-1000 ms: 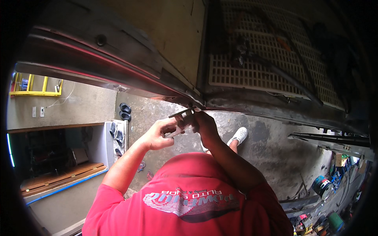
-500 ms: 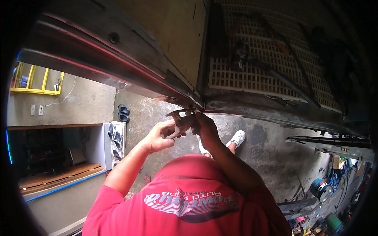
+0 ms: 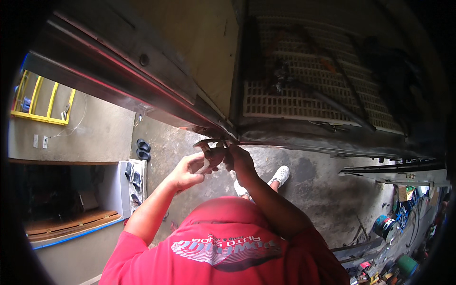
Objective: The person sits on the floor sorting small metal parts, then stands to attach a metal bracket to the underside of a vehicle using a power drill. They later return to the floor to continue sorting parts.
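A greyish metal bracket-like part (image 3: 214, 154) with a flat plate on top and a curved arm sits between my hands, just below the corner of a vehicle body's metal sill (image 3: 180, 102). My left hand (image 3: 189, 172) is closed around the part's left, lower side, thumb underneath. At its right end is my right hand (image 3: 243, 161), fingers curled in close against the corner. Those fingertips are in shadow, and what they pinch cannot be made out. Whether the part touches the sill is also hard to tell.
Above right, a pale slotted grate (image 3: 266, 102) carries a dark metal bar (image 3: 332, 97). Low on the right lie a blue container (image 3: 385, 228) and cluttered tools. Black slippers (image 3: 143, 149) rest on the concrete floor at left, near a yellow rack (image 3: 45, 104) on the wall.
The whole view has shifted slightly, so the sill and grate sit a little lower and further left. Both hands stay on the metal part at the corner with much the same hold.
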Tool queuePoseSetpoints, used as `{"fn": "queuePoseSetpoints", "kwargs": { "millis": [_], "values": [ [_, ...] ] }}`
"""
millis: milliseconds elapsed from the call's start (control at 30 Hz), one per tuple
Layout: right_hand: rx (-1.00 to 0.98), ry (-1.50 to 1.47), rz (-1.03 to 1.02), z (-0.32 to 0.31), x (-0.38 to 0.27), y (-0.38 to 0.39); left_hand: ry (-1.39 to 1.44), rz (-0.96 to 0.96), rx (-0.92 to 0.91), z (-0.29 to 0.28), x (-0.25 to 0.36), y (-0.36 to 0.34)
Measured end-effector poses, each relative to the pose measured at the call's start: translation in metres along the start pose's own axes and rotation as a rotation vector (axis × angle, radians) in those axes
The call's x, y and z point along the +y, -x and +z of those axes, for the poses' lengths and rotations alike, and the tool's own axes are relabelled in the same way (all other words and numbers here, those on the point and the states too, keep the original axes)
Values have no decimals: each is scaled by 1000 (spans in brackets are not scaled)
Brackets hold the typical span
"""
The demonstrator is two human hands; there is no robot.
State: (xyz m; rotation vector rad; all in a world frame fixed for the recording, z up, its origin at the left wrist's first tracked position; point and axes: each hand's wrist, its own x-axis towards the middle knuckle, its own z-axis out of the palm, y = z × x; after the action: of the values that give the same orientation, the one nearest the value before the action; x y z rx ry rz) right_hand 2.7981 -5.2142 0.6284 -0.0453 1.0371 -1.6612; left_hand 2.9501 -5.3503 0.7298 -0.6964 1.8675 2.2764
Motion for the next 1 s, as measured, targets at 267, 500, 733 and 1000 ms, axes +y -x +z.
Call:
{"fn": "queuePoseSetpoints", "kwargs": {
  "millis": [267, 500, 733, 1000],
  "values": [
    [14, 62, -73, 6, 9, -5, -43, -15, 16, -1, 5, -2],
    [-54, 123, 31, 1, -10, 1, -82, -28, -14, -12, -3, -1],
    [-153, 151, 4, -10, -15, -5, -38, 1, -18, -11, -5, -1],
    [-147, 101, -8, -14, -10, -12, -4, 24, 0, 0, 7, -2]
  ]
}}
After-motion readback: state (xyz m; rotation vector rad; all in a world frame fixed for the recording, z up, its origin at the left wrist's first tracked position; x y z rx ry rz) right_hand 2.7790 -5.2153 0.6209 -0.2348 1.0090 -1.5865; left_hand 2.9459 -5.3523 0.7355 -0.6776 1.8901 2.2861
